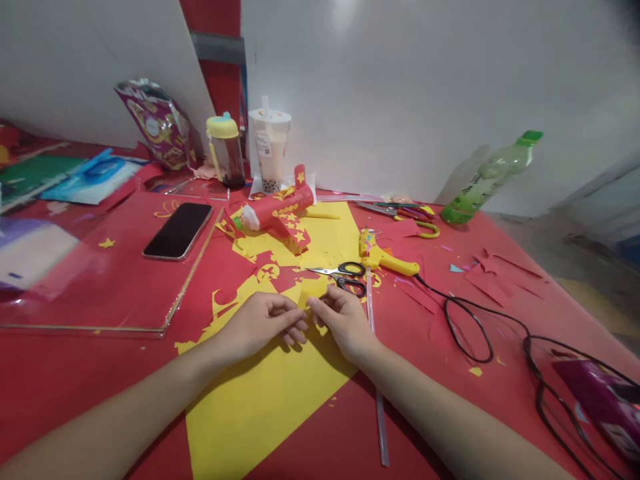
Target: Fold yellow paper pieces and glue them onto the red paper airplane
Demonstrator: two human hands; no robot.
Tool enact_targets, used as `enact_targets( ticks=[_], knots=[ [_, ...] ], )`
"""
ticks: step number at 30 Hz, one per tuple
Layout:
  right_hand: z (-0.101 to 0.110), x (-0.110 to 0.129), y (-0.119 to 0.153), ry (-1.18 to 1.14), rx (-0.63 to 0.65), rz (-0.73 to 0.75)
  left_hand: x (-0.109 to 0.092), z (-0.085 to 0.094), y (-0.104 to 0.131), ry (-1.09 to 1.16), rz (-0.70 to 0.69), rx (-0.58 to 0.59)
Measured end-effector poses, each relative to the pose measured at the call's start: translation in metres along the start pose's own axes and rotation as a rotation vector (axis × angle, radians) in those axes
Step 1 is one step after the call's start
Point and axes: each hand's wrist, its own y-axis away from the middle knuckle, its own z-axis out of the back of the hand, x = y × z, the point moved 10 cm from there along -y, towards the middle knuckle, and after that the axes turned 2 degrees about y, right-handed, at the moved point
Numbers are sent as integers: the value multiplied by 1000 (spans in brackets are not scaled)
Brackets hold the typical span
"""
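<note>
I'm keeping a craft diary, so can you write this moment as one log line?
right hand: pinching small yellow paper piece | left hand: fingers beside it, touch unclear | underneath: yellow paper sheet | beyond: black-handled scissors

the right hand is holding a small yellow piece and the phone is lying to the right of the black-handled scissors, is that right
Not quite: the head view shows the phone lying to the left of the black-handled scissors. The right hand is indeed holding a small yellow piece.

Two bare forearms, slim bare wrists, bare hands, slender fingers
</note>
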Motion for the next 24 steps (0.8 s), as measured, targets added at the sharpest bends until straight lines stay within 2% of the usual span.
enact_targets(
  ticks=[6, 9, 13, 19, 24],
  knots=[
    [1, -2, 0, 5, -28, -23, -14, 5, 3, -209, -163, -86],
    [2, -4, -1, 10, -39, -45, -18, 5, 4, -284, -217, -93],
    [4, -4, 0, 4, -54, -58, -22, 8, 5, -369, -240, -108],
    [7, -3, 0, -3, -85, -57, -30, 20, 7, -436, -259, -219],
    [4, -3, 0, -3, -73, -69, -23, 15, 4, -324, -233, -156]
  ],
)
